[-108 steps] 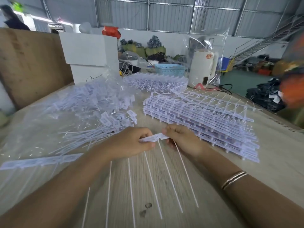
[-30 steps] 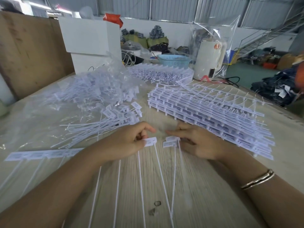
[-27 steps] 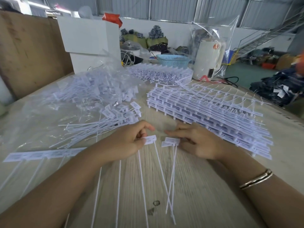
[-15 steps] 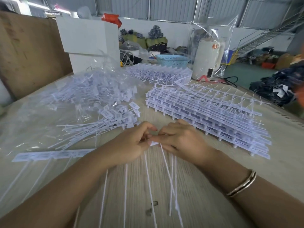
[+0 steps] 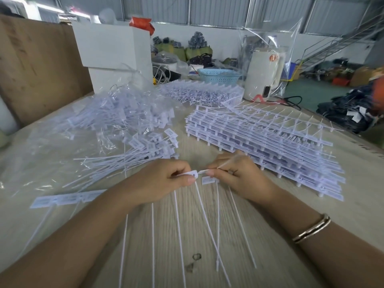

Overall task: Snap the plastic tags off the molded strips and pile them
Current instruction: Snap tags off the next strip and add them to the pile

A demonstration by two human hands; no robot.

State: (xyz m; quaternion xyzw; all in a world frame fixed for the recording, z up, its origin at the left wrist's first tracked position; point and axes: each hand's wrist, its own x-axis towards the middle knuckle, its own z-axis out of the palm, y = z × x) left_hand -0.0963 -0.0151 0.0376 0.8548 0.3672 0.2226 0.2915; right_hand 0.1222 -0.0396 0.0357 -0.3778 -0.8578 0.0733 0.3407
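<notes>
Strip point(image 5: 192, 174) was pinched at tag heads by left hand point(image 5: 160, 182) and right hand point(image 5: 239, 177), fingers curled. Loose-tag pile point(image 5: 133, 154) was seen left of strip; big uncut stack point(image 5: 266, 146) right. Task judged approx. midway.

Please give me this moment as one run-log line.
left hand: grips strip | right hand: pinches tag | pile: left

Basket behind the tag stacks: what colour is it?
Light blue, with a perforated wall; basket shows in the head view.
</notes>
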